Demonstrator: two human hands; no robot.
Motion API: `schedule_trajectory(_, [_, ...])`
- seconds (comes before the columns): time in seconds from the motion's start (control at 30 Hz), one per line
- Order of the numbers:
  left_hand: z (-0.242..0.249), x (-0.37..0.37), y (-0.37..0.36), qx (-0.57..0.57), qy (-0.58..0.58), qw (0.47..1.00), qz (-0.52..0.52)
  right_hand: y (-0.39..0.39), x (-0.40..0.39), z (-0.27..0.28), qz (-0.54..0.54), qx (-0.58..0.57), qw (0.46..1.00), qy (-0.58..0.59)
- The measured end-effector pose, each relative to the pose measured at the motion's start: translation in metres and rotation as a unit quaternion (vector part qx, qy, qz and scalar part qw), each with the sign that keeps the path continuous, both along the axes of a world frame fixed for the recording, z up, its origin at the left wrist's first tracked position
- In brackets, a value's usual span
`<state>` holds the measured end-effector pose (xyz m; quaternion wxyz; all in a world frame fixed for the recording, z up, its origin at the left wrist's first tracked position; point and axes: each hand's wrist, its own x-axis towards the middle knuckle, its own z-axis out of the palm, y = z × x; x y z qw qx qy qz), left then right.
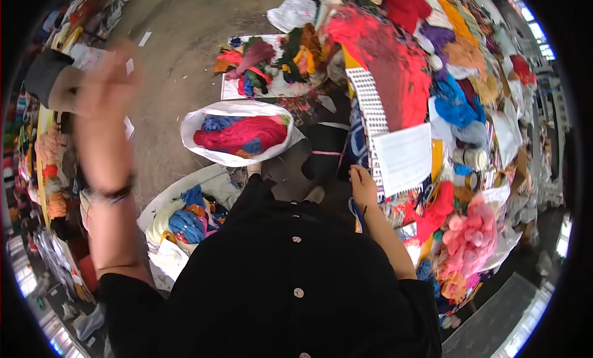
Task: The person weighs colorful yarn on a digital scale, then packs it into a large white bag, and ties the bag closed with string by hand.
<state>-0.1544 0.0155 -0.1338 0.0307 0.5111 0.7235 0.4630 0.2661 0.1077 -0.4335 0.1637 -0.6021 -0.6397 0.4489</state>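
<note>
My left hand (111,80) is raised at the left, smeared by motion, so its fingers cannot be made out. It is over the floor, near a dark grey rounded object (48,79). My right hand (363,186) hangs low beside the edge of the yarn-covered table, its fingers curled in. Whatever it may hold is hidden. Just to its right lies a printed paper sheet (404,155) on the table. In front of me stands an open white sack (188,133) with red yarn (253,134) and blue yarn (219,122) inside.
By my left leg, another open sack (162,205) holds blue, orange and cream yarn. Several colored hanks lie on a white sheet (230,89) ahead. Along the right, the table carries heaped red, blue and pink yarn (469,234). A black bag (325,149) stands beside it.
</note>
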Motion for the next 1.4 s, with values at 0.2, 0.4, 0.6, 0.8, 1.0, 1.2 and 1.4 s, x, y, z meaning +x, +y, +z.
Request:
schedule_trajectory(0.2, [-0.269,-0.133,-0.042,-0.366,-0.090,0.917,0.130,0.028,-0.126,-0.017,0.085,-0.243,0.965,-0.042])
schedule_trajectory(0.4, [-0.394,-0.188,-0.023,-0.537,-0.019,0.833,0.129,0.045,-0.243,-0.079,-0.078,-0.378,0.920,-0.062])
schedule_trajectory(0.6, [-0.422,-0.205,0.008,-0.647,-0.006,0.758,0.082,0.031,-0.204,-0.172,0.111,-0.360,0.863,-0.335])
schedule_trajectory(0.8, [-0.455,-0.230,-0.027,-0.594,0.188,0.776,-0.099,0.050,-0.238,-0.101,-0.062,-0.382,0.920,-0.056])
schedule_trajectory(1.0, [-0.452,-0.260,-0.028,-0.539,0.194,0.820,-0.003,0.110,-0.278,-0.057,-0.016,-0.355,0.934,0.017])
schedule_trajectory(1.2, [-0.406,-0.303,0.018,-0.508,0.135,0.851,0.013,0.175,-0.326,-0.028,-0.024,-0.330,0.942,0.053])
schedule_trajectory(1.4, [-0.417,-0.323,0.058,-0.521,-0.075,0.839,0.140,0.205,-0.337,-0.072,-0.050,-0.319,0.939,0.117])
